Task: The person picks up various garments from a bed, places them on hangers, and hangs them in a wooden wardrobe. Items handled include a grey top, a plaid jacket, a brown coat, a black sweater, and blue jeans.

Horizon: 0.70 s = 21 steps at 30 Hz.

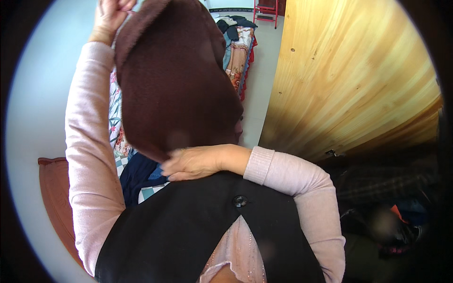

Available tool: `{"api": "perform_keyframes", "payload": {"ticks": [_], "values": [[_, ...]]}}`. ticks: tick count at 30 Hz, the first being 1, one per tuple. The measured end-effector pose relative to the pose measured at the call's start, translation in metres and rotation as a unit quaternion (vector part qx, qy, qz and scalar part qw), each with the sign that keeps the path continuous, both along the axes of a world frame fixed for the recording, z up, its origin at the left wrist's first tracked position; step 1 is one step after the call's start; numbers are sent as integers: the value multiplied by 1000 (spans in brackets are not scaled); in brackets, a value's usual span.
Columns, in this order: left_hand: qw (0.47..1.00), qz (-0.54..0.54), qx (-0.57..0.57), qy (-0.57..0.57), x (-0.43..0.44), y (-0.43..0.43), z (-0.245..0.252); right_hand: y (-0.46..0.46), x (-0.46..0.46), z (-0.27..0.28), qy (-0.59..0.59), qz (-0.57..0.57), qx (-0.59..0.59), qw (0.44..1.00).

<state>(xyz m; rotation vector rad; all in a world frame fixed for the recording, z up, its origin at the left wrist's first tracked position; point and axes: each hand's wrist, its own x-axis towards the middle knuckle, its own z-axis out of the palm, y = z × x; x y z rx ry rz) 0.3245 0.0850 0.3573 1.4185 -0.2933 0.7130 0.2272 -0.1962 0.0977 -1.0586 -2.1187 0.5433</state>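
A dark brown, fleecy piece of cloth or garment [177, 78] hangs stretched between my hands in front of my chest. My left hand [112, 12], raised at the upper left edge of the picture, grips its upper corner. Across my body, my right hand [194, 162] is closed at its lower edge and looks slightly blurred; its fingertips are partly hidden. Below the cloth, dark blue clothing [136, 173] lies on a checked cover [152, 192].
A bed with a floral cover [239, 63] stretches away behind the cloth, more clothes [230, 26] heaped at its far end. To the right stands a wooden door panel [339, 78], with dark clothing [389, 184] below. A reddish headboard [56, 191] is at left; a red stepladder [266, 14] stands far back.
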Motion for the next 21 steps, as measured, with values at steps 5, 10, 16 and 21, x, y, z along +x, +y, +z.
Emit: {"api": "perform_keyframes", "payload": {"ticks": [5, 10, 16, 21], "values": [[999, 14, 25, -31, -50, -9, 11, -14, 45, -56, -7, -231, -117, 966], [999, -7, 16, -50, -86, -32, 17, -12, 103, -67, -13, -541, 4, 841], [996, -71, -4, -58, -104, -69, 29, 16, 132, -35, 71, -609, 21, 790], [990, -125, -6, -60, -122, -88, 29, 53, 108, -35, 63, -659, 50, 748]]}}
